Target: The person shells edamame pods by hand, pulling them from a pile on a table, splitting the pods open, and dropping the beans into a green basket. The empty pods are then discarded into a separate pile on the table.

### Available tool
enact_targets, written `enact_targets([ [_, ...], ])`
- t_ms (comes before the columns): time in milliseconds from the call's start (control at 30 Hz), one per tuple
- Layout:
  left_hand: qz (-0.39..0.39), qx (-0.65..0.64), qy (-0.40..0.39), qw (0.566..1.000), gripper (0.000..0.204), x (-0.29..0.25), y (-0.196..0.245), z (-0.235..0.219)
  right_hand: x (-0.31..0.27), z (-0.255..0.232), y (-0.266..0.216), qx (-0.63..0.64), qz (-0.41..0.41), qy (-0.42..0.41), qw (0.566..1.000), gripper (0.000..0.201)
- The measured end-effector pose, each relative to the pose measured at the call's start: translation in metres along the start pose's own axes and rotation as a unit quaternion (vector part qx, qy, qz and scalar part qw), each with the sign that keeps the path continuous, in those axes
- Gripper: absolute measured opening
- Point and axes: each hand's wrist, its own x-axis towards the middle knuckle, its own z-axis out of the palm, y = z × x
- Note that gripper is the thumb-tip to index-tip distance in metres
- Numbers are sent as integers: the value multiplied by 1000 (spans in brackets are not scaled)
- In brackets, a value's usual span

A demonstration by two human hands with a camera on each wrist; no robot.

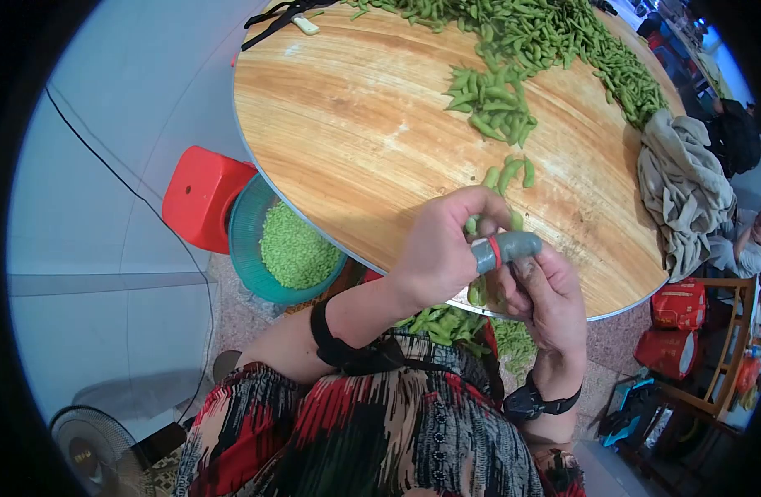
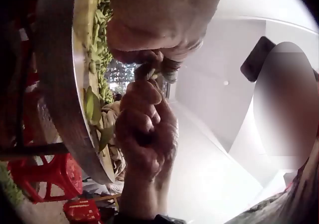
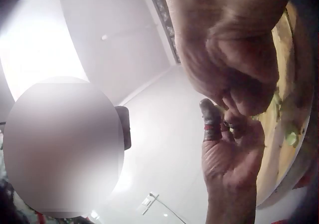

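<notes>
Both hands meet over the near edge of a round wooden table (image 1: 355,108). My left hand (image 1: 438,253) has its fingers curled around a green soybean pod (image 1: 471,225); a grey finger cover (image 1: 517,245) with a red band sits on its thumb. Close against that thumb, my right hand (image 1: 556,302) has its fingers curled in, its darkened thumb and fingertips pinching at the pod. In the left wrist view, a bit of green shows between the two hands' fingertips; most of the pod is hidden. A few loose pods (image 1: 509,174) lie just beyond the hands.
A large pile of soybean pods (image 1: 546,33) covers the far side. Shelled beans (image 1: 297,248) fill a teal basket (image 1: 268,286) beside a red stool (image 1: 202,199). More pods (image 1: 446,323) lie in the lap. A grey cloth (image 1: 687,186) hangs at the table's right edge.
</notes>
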Motion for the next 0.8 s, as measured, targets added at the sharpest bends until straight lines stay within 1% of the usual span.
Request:
enact_targets([
  [67,-46,-94,-73,992,13,2,0,-1,-2,-2,1,11,7,-6,1000,18],
  [100,-46,-95,-71,992,13,3,-5,-1,-2,-3,1,23,14,-13,1000,18],
  [133,-58,-198,-105,973,13,4,-14,-1,-3,-3,1,22,15,-14,1000,18],
  [167,-68,-298,-138,942,13,5,-19,-1,-3,-3,-1,55,30,-18,998,18],
  [200,-67,-298,-138,942,13,5,-16,-2,-3,-2,-2,88,46,-22,995,18],
  [267,-117,-242,-132,954,13,5,-6,-4,-1,-5,2,71,39,-8,997,17],
  [300,-114,-243,-132,954,13,5,-4,-2,0,-7,5,54,32,6,998,15],
  [333,-117,-198,-110,967,14,4,-3,2,2,-8,8,51,30,5,998,15],
  [367,-119,-154,-87,977,14,4,-2,5,4,-6,11,-50,-27,54,997,14],
  [400,-149,-126,-77,978,20,4,-4,6,6,-5,13,-149,-83,103,980,13],
  [433,-145,-128,-76,978,20,5,-5,6,7,-6,14,-153,-85,101,979,13],
  [500,-45,16,-42,998,30,8,-6,5,8,-8,12,-196,-87,123,969,14],
  [533,-41,14,-39,998,30,9,-5,4,9,-8,10,-201,-72,125,969,13],
  [567,-48,29,-51,997,36,10,-5,3,10,-10,11,-204,-74,123,968,13],
  [600,-55,46,-62,995,41,10,-4,1,11,-12,13,-119,-50,115,985,12],
  [633,-52,46,-61,996,41,12,-6,0,12,-13,14,-32,-26,105,994,12],
  [667,-54,22,-76,995,43,13,-12,-1,13,-14,11,-34,-27,103,994,12],
  [700,-57,-1,-91,994,44,14,-15,-2,12,-13,6,17,5,93,996,11],
  [733,-55,-1,-90,994,44,14,-16,-2,12,-13,3,68,36,83,994,11],
  [800,-15,-23,-82,996,39,13,-18,-2,13,-13,1,80,49,92,991,11],
])
